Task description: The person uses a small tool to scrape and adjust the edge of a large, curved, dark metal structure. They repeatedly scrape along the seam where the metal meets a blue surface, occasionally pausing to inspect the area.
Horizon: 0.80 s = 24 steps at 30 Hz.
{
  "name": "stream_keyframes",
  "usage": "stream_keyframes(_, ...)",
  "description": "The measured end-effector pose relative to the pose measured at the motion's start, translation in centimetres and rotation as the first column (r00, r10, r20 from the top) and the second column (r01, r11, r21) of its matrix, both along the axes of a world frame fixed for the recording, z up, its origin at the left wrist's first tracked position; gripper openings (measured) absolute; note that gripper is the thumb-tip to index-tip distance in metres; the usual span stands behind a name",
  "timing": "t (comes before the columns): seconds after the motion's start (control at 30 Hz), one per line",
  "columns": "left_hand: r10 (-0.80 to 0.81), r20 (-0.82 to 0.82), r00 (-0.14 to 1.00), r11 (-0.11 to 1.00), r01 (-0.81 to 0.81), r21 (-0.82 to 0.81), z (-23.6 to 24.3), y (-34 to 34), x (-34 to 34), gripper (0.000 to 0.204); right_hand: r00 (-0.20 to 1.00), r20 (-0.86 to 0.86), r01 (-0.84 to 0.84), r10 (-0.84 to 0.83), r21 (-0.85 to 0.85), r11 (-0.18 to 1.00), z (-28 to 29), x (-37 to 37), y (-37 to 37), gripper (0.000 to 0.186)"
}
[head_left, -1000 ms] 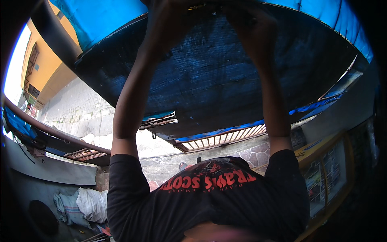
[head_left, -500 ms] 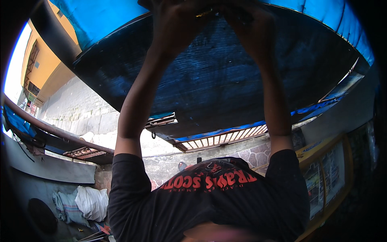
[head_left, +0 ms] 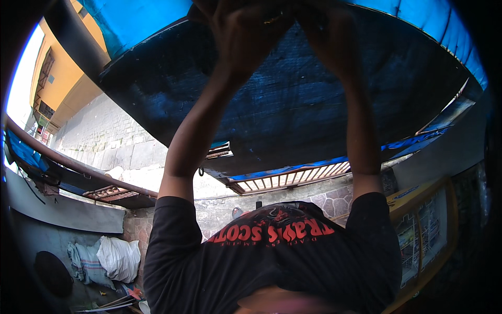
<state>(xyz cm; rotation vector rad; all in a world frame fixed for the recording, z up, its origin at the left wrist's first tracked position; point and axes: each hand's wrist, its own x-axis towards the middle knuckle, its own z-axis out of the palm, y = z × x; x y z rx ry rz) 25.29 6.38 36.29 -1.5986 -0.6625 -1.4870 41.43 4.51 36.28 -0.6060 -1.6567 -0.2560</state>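
Both arms reach up in front of a dark, bluish board (head_left: 293, 115). My left hand (head_left: 244, 39) is at the top edge of the view, in deep shadow, its fingers curled inward. Close beside it, my right hand (head_left: 334, 42) is bent toward the same spot, fingers also curled. A small yellowish glint shows by the left fingers; whatever the hands hold there is too dark to make out. The upper edge of the picture cuts off part of the fingers. Bright blue sheeting (head_left: 141, 23) spreads behind and above the board.
Below the board runs a rusty barred grille (head_left: 293, 179). A brown pipe rail (head_left: 68, 168) curves along the left. White and grey sacks (head_left: 119, 259) lie at lower left, near a round dark object (head_left: 53, 273). A wood-framed glass cabinet (head_left: 423, 235) stands at right.
My left forearm has shifted right and its hand sits slightly lower and closer to the right one. The board and surroundings have moved slightly right in the view.
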Motion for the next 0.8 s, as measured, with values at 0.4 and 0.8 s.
stream_keyframes(0.4,0.024,0.054,0.998,0.999,-0.026,0.038,-2.2,-0.3,0.7,0.029,0.997,-0.050,-0.052,0.050,-0.040,0.998,-0.6,0.2,0.9,0.020)
stream_keyframes(0.8,0.032,0.060,0.998,0.996,-0.027,-0.084,-0.2,-1.4,-1.7,0.031,0.937,-0.253,-0.273,0.240,-0.101,0.957,-1.8,1.3,2.5,0.020)
